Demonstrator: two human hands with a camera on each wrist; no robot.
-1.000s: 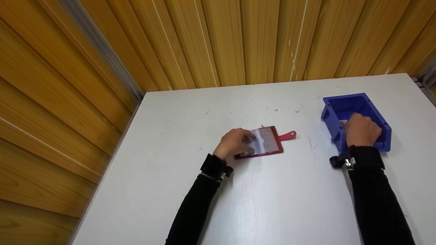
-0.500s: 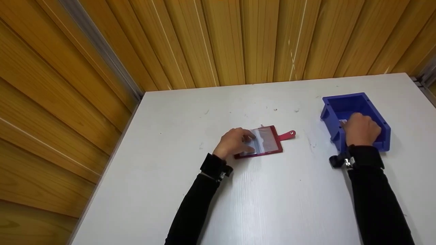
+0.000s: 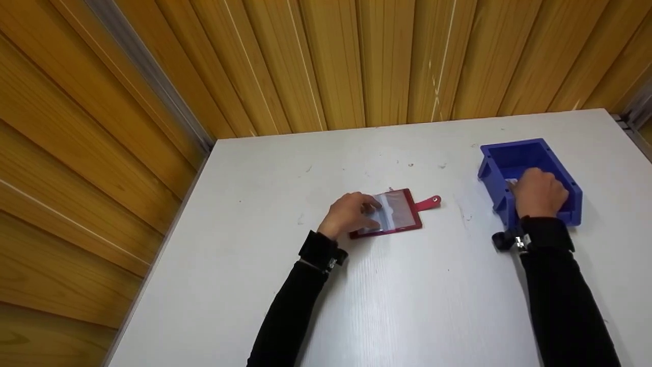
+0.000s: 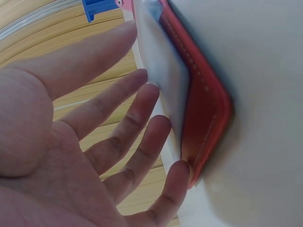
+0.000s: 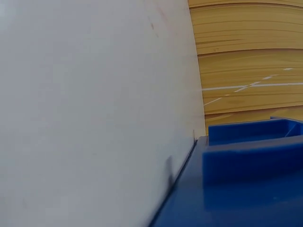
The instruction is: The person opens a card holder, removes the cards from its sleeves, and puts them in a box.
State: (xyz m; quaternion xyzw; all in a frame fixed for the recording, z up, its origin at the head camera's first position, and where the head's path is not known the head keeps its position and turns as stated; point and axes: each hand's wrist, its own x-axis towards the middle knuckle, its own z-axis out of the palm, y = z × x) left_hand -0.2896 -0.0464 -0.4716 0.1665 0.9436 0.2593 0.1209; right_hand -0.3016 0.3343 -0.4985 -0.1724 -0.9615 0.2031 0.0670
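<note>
A red card holder [image 3: 402, 209] with clear plastic sleeves lies opened on the white table, its snap strap pointing right. My left hand [image 3: 349, 214] rests over its left part, fingers spread and lightly bent. From the left wrist view, the fingertips touch the clear sleeves [image 4: 163, 66] and the red stitched edge [image 4: 208, 109]. Down inside the blue bin [image 3: 496, 188] is my right hand [image 3: 541, 193], knuckles up and fingers bent downward. Its fingertips are hidden, so I cannot tell whether they grip anything. A small whitish piece [image 3: 511, 181] shows beside that hand in the bin.
The white table [image 3: 229, 285] extends around both hands. Wood-patterned panels [image 3: 336, 61] stand along its back and left edges. In the right wrist view the bin's blue wall [image 5: 251, 184] fills the lower right, close to the camera.
</note>
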